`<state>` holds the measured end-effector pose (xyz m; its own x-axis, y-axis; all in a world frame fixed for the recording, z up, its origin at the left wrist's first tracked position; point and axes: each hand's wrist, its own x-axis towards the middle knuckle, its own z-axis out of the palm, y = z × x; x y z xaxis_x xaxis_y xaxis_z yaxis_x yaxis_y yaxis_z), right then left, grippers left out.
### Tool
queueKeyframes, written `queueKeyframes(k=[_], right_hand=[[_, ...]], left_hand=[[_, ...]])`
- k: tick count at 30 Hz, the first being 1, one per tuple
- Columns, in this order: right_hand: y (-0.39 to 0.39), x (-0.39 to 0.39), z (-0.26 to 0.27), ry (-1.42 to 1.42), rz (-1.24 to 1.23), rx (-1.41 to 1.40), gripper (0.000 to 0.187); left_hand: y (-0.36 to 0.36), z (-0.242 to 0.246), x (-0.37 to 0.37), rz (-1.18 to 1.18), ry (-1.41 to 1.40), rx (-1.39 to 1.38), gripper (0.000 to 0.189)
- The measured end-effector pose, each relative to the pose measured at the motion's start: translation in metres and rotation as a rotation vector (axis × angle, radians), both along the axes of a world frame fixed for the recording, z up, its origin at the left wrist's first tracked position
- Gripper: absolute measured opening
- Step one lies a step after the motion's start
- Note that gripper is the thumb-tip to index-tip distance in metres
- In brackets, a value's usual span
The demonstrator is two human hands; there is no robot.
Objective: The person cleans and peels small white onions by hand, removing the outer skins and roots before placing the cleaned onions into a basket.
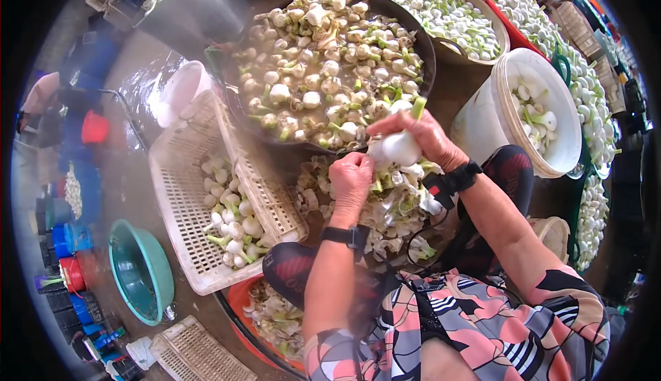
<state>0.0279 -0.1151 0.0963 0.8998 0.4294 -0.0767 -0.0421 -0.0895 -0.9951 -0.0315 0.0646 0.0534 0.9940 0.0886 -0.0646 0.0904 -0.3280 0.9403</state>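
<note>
My right hand [431,136] holds a white garlic bulb [402,148], its short green stem rising between thumb and fingers. Close against the bulb's left side, my left hand [352,185] is closed, its fingertips pinching what looks like a pale flap of garlic skin [376,149]; the exact grip is partly hidden. Just beyond both hands stands a wide dark tub [429,66] of murky water, full of unpeeled garlic bulbs [330,68]. Below my hands, between my knees, lies a heap of stripped garlic skins [397,210].
A white plastic crate [181,226] with peeled bulbs stands at left, above an orange tub [237,303] of skins. At right is a white bucket [475,97] holding bulbs. Behind it are a tan basket [498,14] and a red tub [516,35], both garlic-filled. A teal basin [142,272] rests far left.
</note>
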Motion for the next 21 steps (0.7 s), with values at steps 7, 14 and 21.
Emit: queueKeyframes(k=[7, 14, 21], right_hand=[[-0.024, 0.025, -0.008, 0.530, -0.179, 1.160, 0.060], [0.030, 0.034, -0.018, 0.649, -0.234, 1.186, 0.056], [0.167, 0.034, 0.044, 0.123, 0.320, 0.216, 0.072]], left_hand=[[0.000, -0.031, -0.022, -0.487, 0.261, 0.717, 0.046], [-0.025, -0.015, 0.007, -0.096, 0.207, -0.124, 0.028], [0.035, -0.073, -0.006, 0.071, 0.056, -1.497, 0.021]])
